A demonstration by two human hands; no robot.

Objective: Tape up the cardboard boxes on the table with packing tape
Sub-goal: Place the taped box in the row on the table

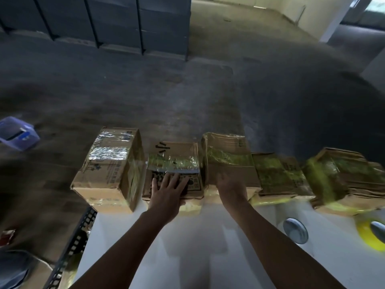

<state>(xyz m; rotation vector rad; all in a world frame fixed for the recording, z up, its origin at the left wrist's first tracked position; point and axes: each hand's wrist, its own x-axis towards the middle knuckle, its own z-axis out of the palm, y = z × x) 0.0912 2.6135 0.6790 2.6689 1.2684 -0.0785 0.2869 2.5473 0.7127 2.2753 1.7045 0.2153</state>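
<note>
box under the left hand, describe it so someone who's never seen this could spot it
A row of five cardboard boxes lines the far edge of the white table. The box is second from the left, with the left hand flat on it. It alone has black handwritten strokes on top and sits lower than both neighbours.

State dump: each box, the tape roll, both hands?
left hand: open, fingers flat on second box
right hand: against third box, blurred, fingers unclear
far-left box: closed, clear tape over top
second box: closed, tape band across top
third box: closed, taped
fourth box: closed, taped, blurred
far-right box: closed, taped, blurred
tape roll: on table, unheld
</note>
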